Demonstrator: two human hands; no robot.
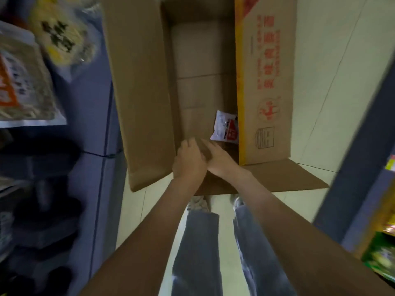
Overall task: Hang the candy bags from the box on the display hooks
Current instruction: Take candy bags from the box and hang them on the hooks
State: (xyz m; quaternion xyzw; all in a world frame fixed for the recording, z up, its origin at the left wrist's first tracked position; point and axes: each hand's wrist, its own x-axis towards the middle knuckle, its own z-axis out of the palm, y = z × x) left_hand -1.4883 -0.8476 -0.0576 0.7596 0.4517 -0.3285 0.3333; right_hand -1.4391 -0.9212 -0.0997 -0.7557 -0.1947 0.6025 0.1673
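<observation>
A single candy bag (pixel 226 128), glossy white plastic with a red label, lies in the box (pixel 267 86) against its right wall, just up and right of both hands at frame centre. The hands meet, touching, over the box's near edge. The left hand (pixel 188 161) has its fingers curled; I cannot tell whether they grip anything. The right hand (pixel 221 162) lies flatter, fingers stretched out against the left, holding nothing visible. The box is plain brown corrugated cardboard, long and rectangular, flaps splayed, red print on the right flap.
</observation>
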